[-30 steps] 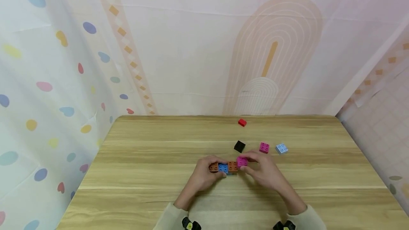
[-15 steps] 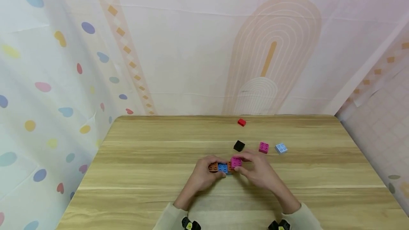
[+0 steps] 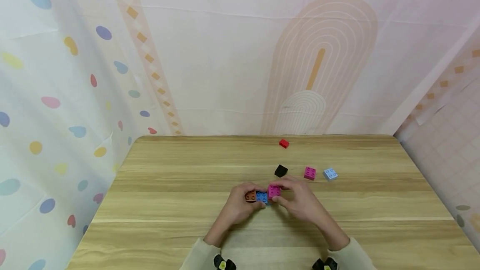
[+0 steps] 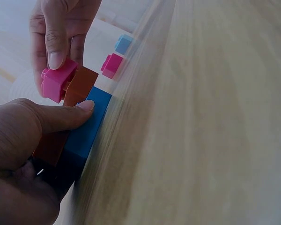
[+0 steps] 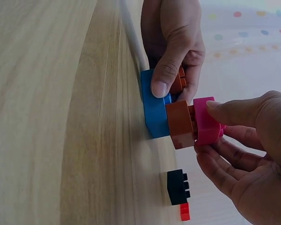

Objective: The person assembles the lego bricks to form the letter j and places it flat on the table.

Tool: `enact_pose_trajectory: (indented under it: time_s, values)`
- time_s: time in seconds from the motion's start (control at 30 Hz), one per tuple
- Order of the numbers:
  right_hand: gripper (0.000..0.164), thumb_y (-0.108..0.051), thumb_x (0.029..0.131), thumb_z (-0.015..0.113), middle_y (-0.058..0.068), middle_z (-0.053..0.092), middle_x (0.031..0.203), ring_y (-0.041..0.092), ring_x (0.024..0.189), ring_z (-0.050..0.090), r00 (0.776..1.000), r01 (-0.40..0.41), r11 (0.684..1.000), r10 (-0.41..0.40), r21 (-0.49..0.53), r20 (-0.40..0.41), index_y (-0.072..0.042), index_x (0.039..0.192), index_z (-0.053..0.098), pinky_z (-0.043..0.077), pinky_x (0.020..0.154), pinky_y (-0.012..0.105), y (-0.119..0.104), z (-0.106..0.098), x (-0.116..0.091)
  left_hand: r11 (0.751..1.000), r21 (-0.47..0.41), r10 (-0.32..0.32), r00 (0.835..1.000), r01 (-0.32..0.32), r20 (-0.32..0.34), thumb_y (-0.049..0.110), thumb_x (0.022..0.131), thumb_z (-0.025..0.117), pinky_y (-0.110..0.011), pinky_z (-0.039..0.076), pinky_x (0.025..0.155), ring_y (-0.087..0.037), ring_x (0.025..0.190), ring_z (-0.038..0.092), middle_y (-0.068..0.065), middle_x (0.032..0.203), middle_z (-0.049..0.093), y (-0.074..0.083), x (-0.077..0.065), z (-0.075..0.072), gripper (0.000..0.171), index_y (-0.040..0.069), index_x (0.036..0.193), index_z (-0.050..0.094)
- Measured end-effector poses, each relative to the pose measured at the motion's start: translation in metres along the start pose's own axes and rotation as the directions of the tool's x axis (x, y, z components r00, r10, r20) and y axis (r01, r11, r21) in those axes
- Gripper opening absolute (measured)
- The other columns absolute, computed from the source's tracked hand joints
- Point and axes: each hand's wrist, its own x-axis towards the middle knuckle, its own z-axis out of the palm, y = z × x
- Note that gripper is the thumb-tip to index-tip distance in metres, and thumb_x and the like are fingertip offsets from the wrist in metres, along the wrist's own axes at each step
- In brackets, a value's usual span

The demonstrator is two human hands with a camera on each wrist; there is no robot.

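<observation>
My left hand (image 3: 240, 205) grips a long blue building brick (image 5: 154, 105) that rests on the table, its thumb along the brick's near side. Two brown bricks sit on top of the blue one: the left brown brick (image 3: 250, 196) lies partly within the hand, while the right brown brick (image 5: 180, 124) is at the other end. Between them blue studs show. Thumb and fingers of my right hand (image 3: 300, 199) pinch a pink brick (image 5: 206, 124) over the right brown brick, slightly tilted, with some brown studs visible beneath it.
Behind the hands lie a black brick (image 3: 281, 171), a second pink brick (image 3: 310, 173) and a light blue brick (image 3: 331, 174). A small red brick (image 3: 284, 143) is near the far edge of the wooden table (image 3: 180, 178). Patterned curtains hang behind.
My right hand has moved left with the pink brick, from beside the right brown brick to over it. The left hand keeps its hold on the blue brick.
</observation>
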Motion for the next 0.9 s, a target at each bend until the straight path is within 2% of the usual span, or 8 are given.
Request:
enact_pose_trajectory:
  time_s: [0.4,0.9]
  values:
    - [0.032,-0.015,0.091,0.078,-0.002,0.071,0.115,0.024,0.112,0.067,1.0,-0.014,1.0,0.014,-0.027,0.003,-0.012,0.123,0.073,0.056,0.097,0.048,-0.0017,0.0034,0.0,1.0,-0.002,-0.008,1.0,0.008,0.001,0.009,0.083,0.085,-0.056,0.046,0.108,-0.03,0.121,0.064,-0.005,0.121,0.074,0.0008,-0.0001,0.0001,0.031,0.016,0.112,0.077]
    - [0.033,-0.014,0.09,0.079,-0.005,0.069,0.107,0.023,0.109,0.068,1.0,-0.016,1.0,0.016,0.015,0.017,-0.012,0.122,0.074,0.057,0.096,0.045,0.004,0.0049,0.0009,1.0,0.001,0.003,1.0,-0.003,0.002,0.01,0.082,0.085,-0.055,0.048,0.104,-0.029,0.117,0.065,-0.007,0.12,0.074,0.0002,-0.0001,-0.0012,0.032,0.016,0.112,0.077]
